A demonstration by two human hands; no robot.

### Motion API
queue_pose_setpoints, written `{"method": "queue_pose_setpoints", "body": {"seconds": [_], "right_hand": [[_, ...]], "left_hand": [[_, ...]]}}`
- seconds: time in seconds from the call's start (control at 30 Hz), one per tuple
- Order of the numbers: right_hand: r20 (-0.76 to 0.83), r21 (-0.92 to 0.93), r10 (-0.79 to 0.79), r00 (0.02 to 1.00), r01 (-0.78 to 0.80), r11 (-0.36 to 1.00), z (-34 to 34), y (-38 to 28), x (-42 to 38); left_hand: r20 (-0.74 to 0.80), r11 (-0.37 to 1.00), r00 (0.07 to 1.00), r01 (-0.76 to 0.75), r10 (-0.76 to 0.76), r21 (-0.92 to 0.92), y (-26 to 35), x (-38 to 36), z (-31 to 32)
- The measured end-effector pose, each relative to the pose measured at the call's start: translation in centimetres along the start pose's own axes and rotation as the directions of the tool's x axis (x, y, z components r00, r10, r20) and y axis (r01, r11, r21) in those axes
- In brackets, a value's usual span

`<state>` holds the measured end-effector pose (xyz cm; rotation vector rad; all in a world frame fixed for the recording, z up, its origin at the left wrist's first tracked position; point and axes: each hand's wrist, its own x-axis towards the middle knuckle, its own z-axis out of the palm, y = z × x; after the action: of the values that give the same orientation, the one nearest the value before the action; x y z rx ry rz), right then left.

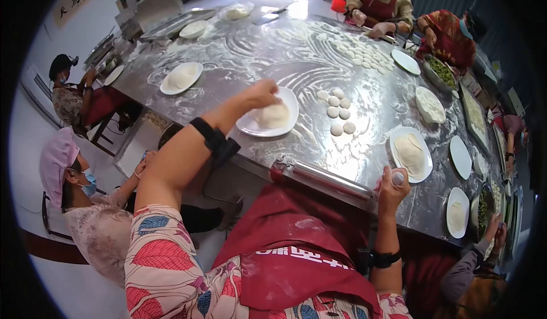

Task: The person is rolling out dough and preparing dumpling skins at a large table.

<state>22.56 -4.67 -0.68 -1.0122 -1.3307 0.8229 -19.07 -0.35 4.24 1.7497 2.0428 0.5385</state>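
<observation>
My left hand (pixel 262 94) is over a white plate (pixel 247 126) holding a mound of flour (pixel 272 115). Its fingers are drawn together and point down at the flour; what they hold is hidden. At the table's front edge lies a metal rolling pin (pixel 327 178). My right hand (pixel 392 187) is closed around the pin's right handle (pixel 397 178), while its left handle (pixel 277 172) is free. Several small round dough pieces (pixel 337 113) lie on the floured steel between my hands. Beside my right hand is another white plate (pixel 420 174) with flour in it.
Flour streaks the steel table (pixel 239 54). Many flat dough rounds (pixel 364 54) lie near a co-worker (pixel 382 5) at the back. Plates, a bowl of chopped greens (pixel 441 71) and trays line the right side. A person in a pink cap (pixel 60 159) sits close on my left.
</observation>
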Motion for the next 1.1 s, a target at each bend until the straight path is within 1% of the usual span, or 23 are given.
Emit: {"method": "queue_pose_setpoints", "body": {"seconds": [0.03,0.1,0.17,0.23,0.27,0.37,0.4,0.47,0.57,0.67,0.7,0.77,0.83,0.87,0.9,0.93,0.97,1.03,1.1], "right_hand": [[0.003,0.010,0.000,1.000,0.000,1.000,-0.1,0.0,-0.1],[0.004,0.021,-0.010,1.000,0.010,1.000,-0.2,0.0,-0.2],[0.005,0.020,-0.028,1.000,0.028,0.999,-0.2,0.0,-0.2],[0.001,0.013,-0.023,1.000,0.023,1.000,-0.1,0.1,-0.1],[-0.003,0.007,-0.021,1.000,0.021,1.000,-0.1,0.0,-0.1],[0.000,-0.010,-0.037,0.999,0.037,0.999,-0.2,-0.4,-0.2],[0.000,0.019,-0.035,0.999,0.035,0.999,-0.2,-0.2,-0.2],[-0.002,0.010,-0.046,0.999,0.046,0.999,-0.2,-0.2,-0.3],[0.001,0.016,-0.040,0.999,0.040,0.999,-0.4,-0.1,-0.5],[0.018,0.025,-0.029,0.999,0.029,0.999,-0.7,-0.2,-0.9],[0.028,0.028,-0.032,0.999,0.031,0.999,-0.8,-0.4,-0.9],[0.026,-0.001,0.019,0.999,-0.019,1.000,-0.9,-0.6,-0.7],[0.005,-0.048,0.068,0.998,-0.068,0.997,-0.5,-0.8,0.4],[-0.003,-0.004,0.077,0.997,-0.077,0.997,0.1,-1.4,1.3],[0.001,-0.019,-0.016,1.000,0.016,1.000,0.6,-1.2,2.4],[0.022,-0.152,-0.181,0.983,0.182,0.971,1.0,-0.8,3.8],[0.015,-0.130,-0.275,0.961,0.275,0.953,1.8,-0.7,4.9],[0.042,-0.111,-0.166,0.985,0.170,0.979,2.3,0.5,6.3],[0.042,-0.137,-0.003,0.999,0.009,0.991,1.8,1.2,5.3]], "left_hand": [[-0.128,0.996,0.992,0.027,-0.016,0.083,0.2,0.0,-0.9],[-0.217,0.998,0.976,-0.023,0.036,0.061,1.0,0.9,-1.0],[-0.038,0.995,0.995,-0.097,0.097,-0.004,3.2,2.0,1.1],[0.100,0.956,0.954,-0.288,0.282,0.051,5.8,2.6,4.0],[0.136,0.957,0.950,-0.288,0.281,0.032,7.0,3.1,5.7],[0.148,0.965,0.965,-0.233,0.215,0.121,9.8,4.1,9.9],[0.126,0.971,0.972,-0.212,0.198,0.114,10.4,4.2,10.8],[0.083,0.981,0.984,-0.166,0.158,0.102,11.2,4.2,12.2],[0.084,0.974,0.981,-0.187,0.177,0.130,12.0,4.4,13.5],[0.209,0.963,0.949,-0.257,0.237,0.076,12.8,2.9,12.6],[0.234,0.964,0.938,-0.266,0.255,0.013,12.9,2.2,12.6],[0.274,0.955,0.915,-0.274,0.295,-0.113,12.9,0.1,13.0],[0.329,0.939,0.894,-0.223,0.304,-0.261,13.3,-1.4,13.3],[0.357,0.925,0.880,-0.197,0.313,-0.324,13.3,-1.7,13.7],[0.381,0.907,0.866,-0.170,0.324,-0.385,13.4,-1.8,14.0],[0.401,0.883,0.860,-0.112,0.316,-0.456,13.8,-1.9,14.1],[0.414,0.898,0.851,-0.136,0.322,-0.419,14.2,-1.7,14.1],[0.445,0.920,0.832,-0.181,0.332,-0.349,14.8,-1.3,14.5],[0.357,0.934,0.867,-0.285,0.348,-0.218,14.6,-1.4,14.7]]}}
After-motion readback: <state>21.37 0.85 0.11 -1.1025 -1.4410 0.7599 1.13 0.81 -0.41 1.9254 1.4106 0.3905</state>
